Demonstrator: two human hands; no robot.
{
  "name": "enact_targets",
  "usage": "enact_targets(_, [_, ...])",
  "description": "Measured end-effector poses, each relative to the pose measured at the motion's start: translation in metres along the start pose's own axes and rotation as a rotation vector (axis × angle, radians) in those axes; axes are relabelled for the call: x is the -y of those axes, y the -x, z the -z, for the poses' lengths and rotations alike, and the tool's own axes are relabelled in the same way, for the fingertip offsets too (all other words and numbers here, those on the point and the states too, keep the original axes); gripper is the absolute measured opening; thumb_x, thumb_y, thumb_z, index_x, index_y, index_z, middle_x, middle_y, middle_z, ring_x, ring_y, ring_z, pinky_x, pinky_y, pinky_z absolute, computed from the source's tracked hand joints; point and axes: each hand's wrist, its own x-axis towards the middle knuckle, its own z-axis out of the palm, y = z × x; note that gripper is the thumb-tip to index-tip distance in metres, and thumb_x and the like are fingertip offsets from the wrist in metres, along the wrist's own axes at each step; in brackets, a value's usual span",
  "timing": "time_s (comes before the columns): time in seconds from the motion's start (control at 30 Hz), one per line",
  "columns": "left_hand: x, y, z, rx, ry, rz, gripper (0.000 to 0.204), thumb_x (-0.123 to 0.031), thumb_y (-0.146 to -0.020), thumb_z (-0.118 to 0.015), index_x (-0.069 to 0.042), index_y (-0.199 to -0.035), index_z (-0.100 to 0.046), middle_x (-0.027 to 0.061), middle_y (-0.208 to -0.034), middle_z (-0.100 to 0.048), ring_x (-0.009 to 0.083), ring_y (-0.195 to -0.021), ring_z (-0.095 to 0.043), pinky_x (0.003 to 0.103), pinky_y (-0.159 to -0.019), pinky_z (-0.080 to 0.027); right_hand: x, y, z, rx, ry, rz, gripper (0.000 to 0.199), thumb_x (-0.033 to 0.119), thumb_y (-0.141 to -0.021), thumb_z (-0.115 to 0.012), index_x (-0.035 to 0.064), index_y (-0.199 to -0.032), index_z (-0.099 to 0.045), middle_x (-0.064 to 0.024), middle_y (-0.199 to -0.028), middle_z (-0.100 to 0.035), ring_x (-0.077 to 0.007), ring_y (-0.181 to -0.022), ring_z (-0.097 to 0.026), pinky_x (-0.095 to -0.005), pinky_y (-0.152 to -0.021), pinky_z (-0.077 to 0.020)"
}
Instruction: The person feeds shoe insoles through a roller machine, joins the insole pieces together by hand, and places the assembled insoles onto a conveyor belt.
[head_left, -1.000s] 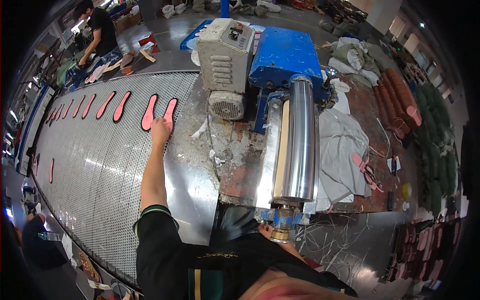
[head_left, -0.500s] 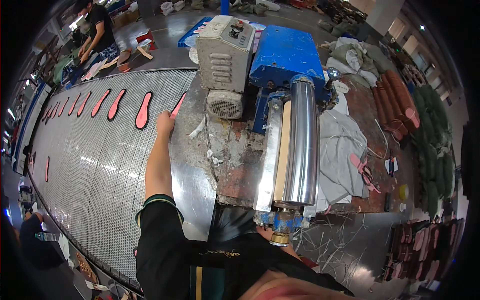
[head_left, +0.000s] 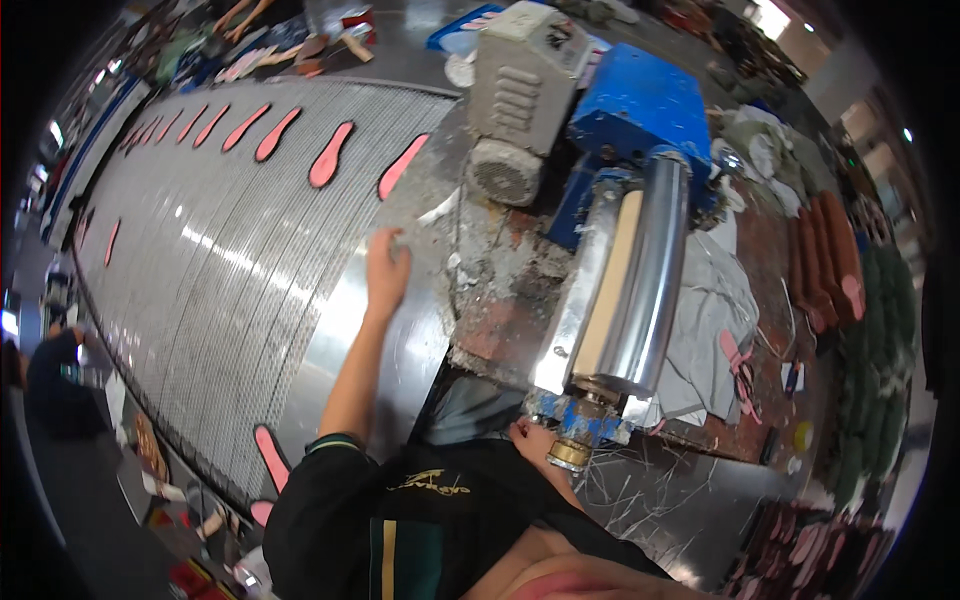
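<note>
Head view, one frame. Left hand (head_left: 385, 272) is stretched forward, palm down, over the smooth metal edge of the wide perforated steel conveyor belt (head_left: 200, 270); fingers (head_left: 378, 243) loosely spread and holding nothing. Nearest piece: a pink sole-shaped foam insole (head_left: 402, 166), lying flat on the mesh just ahead of the hand, apart from it. A second pink insole (head_left: 331, 155) lies beside it, and a row of further pink insoles (head_left: 215, 125) runs away up the belt.

Right hand (head_left: 530, 440) is low, at the brass-coloured end fitting (head_left: 568, 455) of the shiny steel roller (head_left: 640, 290); grip state cannot be told, fingers mostly hidden.

Judgement: many insoles are already laid out in line; the near stretch of belt carries only one insole (head_left: 270, 458) at its lower edge.
</note>
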Motion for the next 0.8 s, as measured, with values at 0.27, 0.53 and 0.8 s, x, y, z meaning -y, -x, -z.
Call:
enact_targets(0.27, [-0.058,0.161,0.112,0.008,-0.063,0.269,0.025,-0.005,-0.080,-0.061,-0.001,-0.104,-0.060,0.0171,-0.102,-0.061,0.0335,-0.097,-0.058,0.039,-0.086,-0.046,0.065,0.021,0.051,-0.024,0.006,0.116,0.040,0.039,-0.087,-0.057,0.0046,-0.067,-0.054,-0.0201,-0.065,-0.057,-0.0444,-0.069,-0.056,-0.0521,-0.059,-0.0408])
enact_targets(0.53, [-0.048,0.260,0.262,-0.181,-0.771,0.478,0.035,-0.013,-0.077,-0.062,0.000,-0.109,-0.056,0.0208,-0.114,-0.056,0.0392,-0.110,-0.052,0.046,-0.094,-0.042,0.062,0.023,0.042,-0.042,0.053,0.203,0.038,0.037,-0.087,-0.057,0.0050,-0.067,-0.051,-0.0170,-0.061,-0.056,-0.0422,-0.063,-0.057,-0.0500,-0.056,-0.0401])
enact_targets(0.8, [-0.049,0.296,0.286,-0.060,-0.884,0.922,0.061,-0.028,-0.071,-0.067,-0.005,-0.125,-0.050,0.0224,-0.119,-0.055,0.0413,-0.112,-0.051,0.048,-0.094,-0.044,0.059,0.024,0.042,-0.062,0.098,0.180,0.037,0.038,-0.087,-0.056,0.0067,-0.067,-0.053,-0.0162,-0.064,-0.059,-0.0420,-0.066,-0.059,-0.0515,-0.057,-0.0426])
